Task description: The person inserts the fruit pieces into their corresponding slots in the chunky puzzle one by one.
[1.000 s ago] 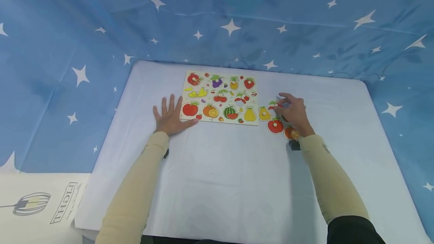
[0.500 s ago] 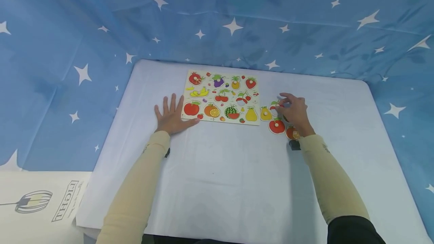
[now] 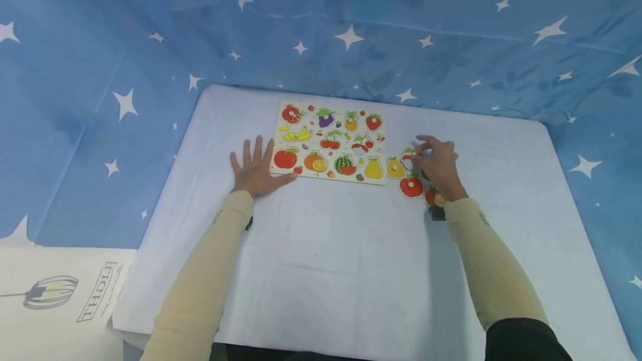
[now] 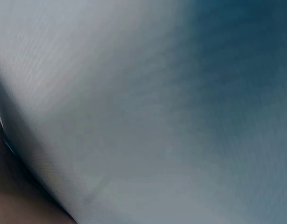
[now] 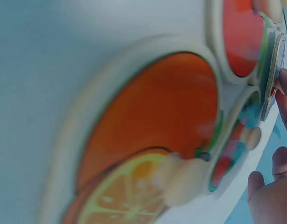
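My left hand (image 3: 254, 176) lies spread on the table at the left of a wooden fruit puzzle board (image 3: 328, 155); its thumb reaches along the board's front edge. To the board's right, my right hand (image 3: 440, 166) pinches the knob of a cherry puzzle piece (image 3: 408, 160) with thumb and finger. That piece looks tilted in the right wrist view. Around it lie a pear piece (image 3: 395, 167), an apple piece (image 3: 411, 187), an orange piece (image 5: 167, 107) and a watermelon piece (image 5: 232, 149), partly hidden under the hand in the head view.
A white cloth covers the table (image 3: 316, 272). Behind it hangs a blue curtain (image 3: 281, 21) with white stars. A pale printed cloth (image 3: 60, 294) with a whisk drawing lies at the lower left. The left wrist view is mostly blurred cloth.
The head view shifts slightly, so the scene slides a little to the right. Both hands keep nearly the same places and poses.
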Demonstrator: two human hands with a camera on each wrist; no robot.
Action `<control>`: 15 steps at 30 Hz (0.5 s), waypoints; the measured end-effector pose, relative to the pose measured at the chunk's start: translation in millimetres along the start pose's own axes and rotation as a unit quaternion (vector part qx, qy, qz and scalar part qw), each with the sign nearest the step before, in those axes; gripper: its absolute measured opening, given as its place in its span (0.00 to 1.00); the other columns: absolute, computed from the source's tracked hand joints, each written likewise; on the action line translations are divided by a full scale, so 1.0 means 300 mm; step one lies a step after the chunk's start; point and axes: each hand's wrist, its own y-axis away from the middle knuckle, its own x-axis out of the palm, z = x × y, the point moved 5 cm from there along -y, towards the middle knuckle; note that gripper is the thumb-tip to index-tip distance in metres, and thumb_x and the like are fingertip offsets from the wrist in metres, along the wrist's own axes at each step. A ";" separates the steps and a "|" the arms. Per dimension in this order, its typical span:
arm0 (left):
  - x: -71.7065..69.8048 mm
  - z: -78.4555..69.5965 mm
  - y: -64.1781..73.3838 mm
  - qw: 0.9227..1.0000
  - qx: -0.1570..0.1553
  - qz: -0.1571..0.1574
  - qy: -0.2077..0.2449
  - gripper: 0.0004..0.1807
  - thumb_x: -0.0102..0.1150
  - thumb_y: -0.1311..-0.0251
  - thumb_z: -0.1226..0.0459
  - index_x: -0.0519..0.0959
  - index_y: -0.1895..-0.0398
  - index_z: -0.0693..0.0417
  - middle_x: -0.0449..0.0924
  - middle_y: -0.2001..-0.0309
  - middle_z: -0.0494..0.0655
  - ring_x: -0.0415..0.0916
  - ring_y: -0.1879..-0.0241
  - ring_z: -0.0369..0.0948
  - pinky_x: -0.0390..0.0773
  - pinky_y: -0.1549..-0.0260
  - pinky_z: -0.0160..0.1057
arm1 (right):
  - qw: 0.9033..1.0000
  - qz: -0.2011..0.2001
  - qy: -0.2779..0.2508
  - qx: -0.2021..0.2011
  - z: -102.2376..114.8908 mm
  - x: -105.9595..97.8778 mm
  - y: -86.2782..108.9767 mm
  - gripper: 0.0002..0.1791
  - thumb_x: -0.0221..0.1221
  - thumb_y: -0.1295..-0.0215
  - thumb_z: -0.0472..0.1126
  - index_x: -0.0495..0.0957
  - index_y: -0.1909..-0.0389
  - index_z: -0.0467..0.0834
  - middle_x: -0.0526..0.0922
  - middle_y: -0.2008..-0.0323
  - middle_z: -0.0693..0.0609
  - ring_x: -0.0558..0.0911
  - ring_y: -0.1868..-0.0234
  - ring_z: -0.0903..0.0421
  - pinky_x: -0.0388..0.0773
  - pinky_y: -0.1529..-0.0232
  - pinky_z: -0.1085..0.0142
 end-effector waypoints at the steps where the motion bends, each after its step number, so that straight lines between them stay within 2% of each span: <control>1: 0.000 0.001 0.000 1.000 0.000 0.000 -0.002 0.68 0.57 0.41 0.25 0.32 0.11 0.43 0.18 0.13 0.51 0.13 0.17 0.57 0.16 0.28 0.70 | 1.000 -0.002 -0.001 -0.004 0.005 -0.003 -0.002 0.25 0.65 0.25 0.37 0.75 0.29 0.41 0.63 0.29 0.30 0.52 0.25 0.28 0.52 0.28 0.28; 8: -0.002 0.000 -0.002 1.000 -0.002 -0.001 -0.001 0.67 0.57 0.40 0.26 0.32 0.11 0.42 0.18 0.13 0.51 0.12 0.17 0.57 0.16 0.28 0.70 | 1.000 -0.018 0.009 -0.024 0.049 -0.012 -0.022 0.27 0.65 0.24 0.37 0.75 0.27 0.42 0.74 0.36 0.35 0.56 0.26 0.31 0.51 0.28 0.29; 15: 0.016 0.012 -0.022 1.000 -0.001 -0.005 -0.005 0.68 0.56 0.43 0.23 0.32 0.11 0.40 0.18 0.13 0.50 0.13 0.17 0.57 0.18 0.28 0.71 | 0.999 -0.011 0.002 -0.030 0.097 0.010 -0.035 0.29 0.65 0.25 0.39 0.73 0.25 0.43 0.73 0.38 0.36 0.54 0.26 0.32 0.51 0.27 0.30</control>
